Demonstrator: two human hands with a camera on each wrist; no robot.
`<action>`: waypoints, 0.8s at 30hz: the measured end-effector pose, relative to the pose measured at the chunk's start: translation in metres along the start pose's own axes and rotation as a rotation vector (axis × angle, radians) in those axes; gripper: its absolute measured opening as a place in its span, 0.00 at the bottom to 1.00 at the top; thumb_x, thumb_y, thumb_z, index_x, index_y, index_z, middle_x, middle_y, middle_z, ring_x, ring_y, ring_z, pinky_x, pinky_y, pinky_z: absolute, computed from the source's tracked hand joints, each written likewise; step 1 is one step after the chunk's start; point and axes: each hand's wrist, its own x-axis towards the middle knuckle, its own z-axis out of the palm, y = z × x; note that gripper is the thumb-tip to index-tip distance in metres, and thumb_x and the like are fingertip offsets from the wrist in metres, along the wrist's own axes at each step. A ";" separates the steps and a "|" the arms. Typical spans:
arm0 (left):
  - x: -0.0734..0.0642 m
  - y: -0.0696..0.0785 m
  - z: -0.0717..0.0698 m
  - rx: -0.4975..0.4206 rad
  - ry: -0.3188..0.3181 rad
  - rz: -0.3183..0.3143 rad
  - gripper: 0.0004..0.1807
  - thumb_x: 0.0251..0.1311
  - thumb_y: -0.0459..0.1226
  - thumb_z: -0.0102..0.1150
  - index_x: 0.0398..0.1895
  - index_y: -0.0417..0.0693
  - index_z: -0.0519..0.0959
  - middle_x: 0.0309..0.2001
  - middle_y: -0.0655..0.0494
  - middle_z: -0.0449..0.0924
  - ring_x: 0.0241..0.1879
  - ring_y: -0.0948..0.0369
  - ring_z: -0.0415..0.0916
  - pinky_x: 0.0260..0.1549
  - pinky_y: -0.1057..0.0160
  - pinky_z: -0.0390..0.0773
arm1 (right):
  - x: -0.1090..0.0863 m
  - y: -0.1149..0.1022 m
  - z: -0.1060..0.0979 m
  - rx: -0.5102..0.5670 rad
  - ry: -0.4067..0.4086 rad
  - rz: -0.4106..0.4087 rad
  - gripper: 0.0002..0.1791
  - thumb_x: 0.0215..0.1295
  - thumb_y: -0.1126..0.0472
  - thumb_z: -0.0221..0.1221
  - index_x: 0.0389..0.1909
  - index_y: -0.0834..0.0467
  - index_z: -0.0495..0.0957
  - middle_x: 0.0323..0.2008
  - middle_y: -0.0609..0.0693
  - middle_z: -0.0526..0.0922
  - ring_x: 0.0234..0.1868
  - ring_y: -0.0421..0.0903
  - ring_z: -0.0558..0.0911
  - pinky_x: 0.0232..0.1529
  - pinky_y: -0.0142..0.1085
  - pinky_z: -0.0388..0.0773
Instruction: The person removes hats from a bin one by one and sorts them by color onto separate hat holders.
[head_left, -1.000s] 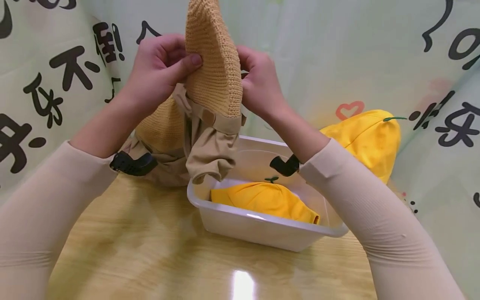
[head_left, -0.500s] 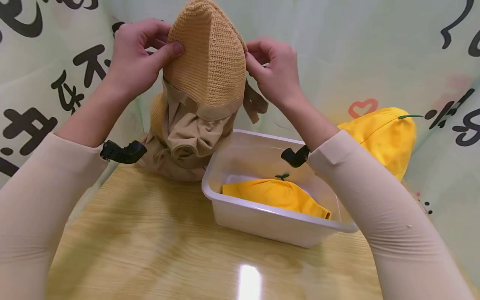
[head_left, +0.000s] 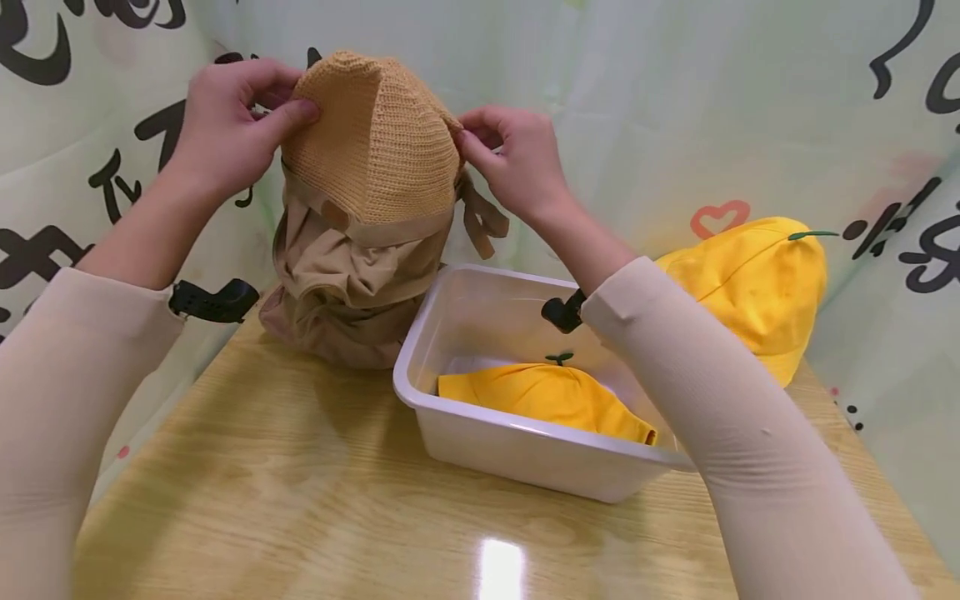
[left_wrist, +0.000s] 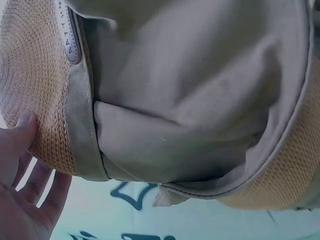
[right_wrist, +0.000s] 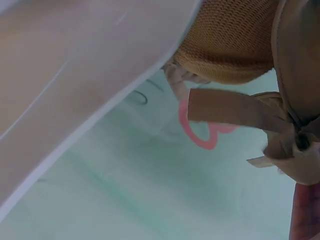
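"Head view: which step?"
"Seemingly positioning the woven hat [head_left: 408, 150]; left grip [head_left: 225, 125] and right grip [head_left: 521, 158] pinch its crown, left of the white bin [head_left: 517, 458]."
"Left wrist?"
"Same pinch; a second woven hat [left_wrist: 282, 172] beyond the brim."
"Right wrist?"
"Ribbon bow [right_wrist: 225, 107], pinch unclear. Next probably calls for level lowering, then even release."

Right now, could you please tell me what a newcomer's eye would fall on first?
Probably the knitted tan hat, held by the left hand and right hand, upper left in the head view. Next, the sprout-topped yellow hat inside the white tub at centre, and a second yellow hat at right.
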 end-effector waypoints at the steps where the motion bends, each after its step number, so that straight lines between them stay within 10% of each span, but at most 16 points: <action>1: -0.002 0.001 -0.001 -0.001 0.000 -0.013 0.15 0.68 0.40 0.61 0.54 0.45 0.83 0.39 0.71 0.80 0.38 0.72 0.73 0.32 0.74 0.70 | 0.001 0.000 0.000 -0.003 -0.015 -0.003 0.10 0.70 0.63 0.59 0.44 0.59 0.87 0.35 0.51 0.89 0.34 0.36 0.85 0.43 0.27 0.79; 24: -0.014 -0.003 0.001 0.101 -0.046 -0.159 0.18 0.69 0.45 0.58 0.58 0.49 0.82 0.51 0.50 0.83 0.42 0.74 0.77 0.45 0.71 0.81 | -0.002 0.000 0.010 -0.080 -0.144 0.027 0.10 0.71 0.59 0.60 0.45 0.57 0.87 0.38 0.48 0.89 0.37 0.38 0.85 0.43 0.28 0.76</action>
